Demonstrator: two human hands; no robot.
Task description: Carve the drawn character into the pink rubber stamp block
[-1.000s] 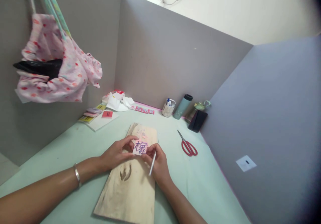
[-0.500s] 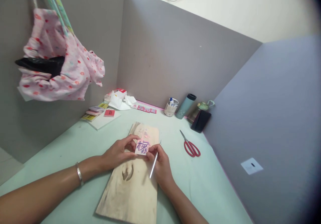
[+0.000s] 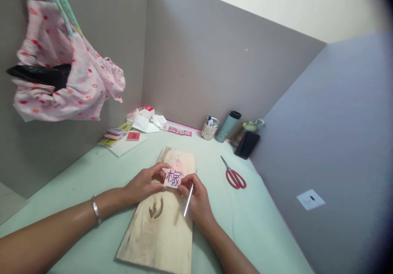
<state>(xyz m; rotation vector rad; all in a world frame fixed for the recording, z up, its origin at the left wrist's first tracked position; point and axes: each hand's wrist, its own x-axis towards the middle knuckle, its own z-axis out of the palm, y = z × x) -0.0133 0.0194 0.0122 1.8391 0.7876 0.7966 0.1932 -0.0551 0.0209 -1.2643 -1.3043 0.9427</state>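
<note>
Both hands meet over a wooden board (image 3: 159, 220) that lies on the desk (image 3: 251, 225), its long axis running away from the person. The left hand (image 3: 143, 184) and right hand (image 3: 196, 196) pinch a small pink paper (image 3: 173, 178) between their fingers, its purple character facing up toward the camera. The right hand also clamps a thin silver knife (image 3: 188, 194), tip pointing away and slightly right. Red scissors (image 3: 235, 177) lie near, right of the board.

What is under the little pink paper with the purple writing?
The pink paper, pinched by the left hand and right hand, is over a wooden board. The wood right beneath it is hidden.
</note>
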